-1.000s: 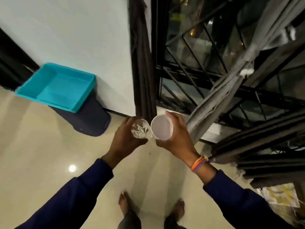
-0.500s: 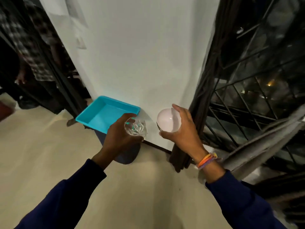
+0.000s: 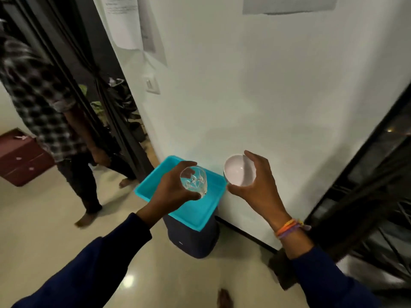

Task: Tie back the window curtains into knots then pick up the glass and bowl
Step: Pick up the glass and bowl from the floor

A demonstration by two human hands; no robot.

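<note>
My left hand [image 3: 171, 192] grips a clear cut glass [image 3: 194, 182], held over a turquoise tray [image 3: 195, 210]. My right hand [image 3: 255, 190] holds a small white bowl [image 3: 239, 170], its opening tilted towards me, in front of the white wall. Both hands are apart at about the same height. A dark curtain [image 3: 347, 218] hangs at the right edge beside the window grille; another dark curtain [image 3: 97, 85] hangs at the left doorway with a knot about halfway up.
The turquoise tray rests on a dark round bin [image 3: 193, 238] against the white wall [image 3: 266, 96]. A person in a checked shirt [image 3: 44, 103] stands at the left by a maroon drawer unit [image 3: 20, 156]. Glossy beige floor [image 3: 55, 230] lies below.
The view has swung left, away from the window grille, towards the wall and tray. Both hands keep hold of the glass and bowl and have spread a little apart. A person has come into view.
</note>
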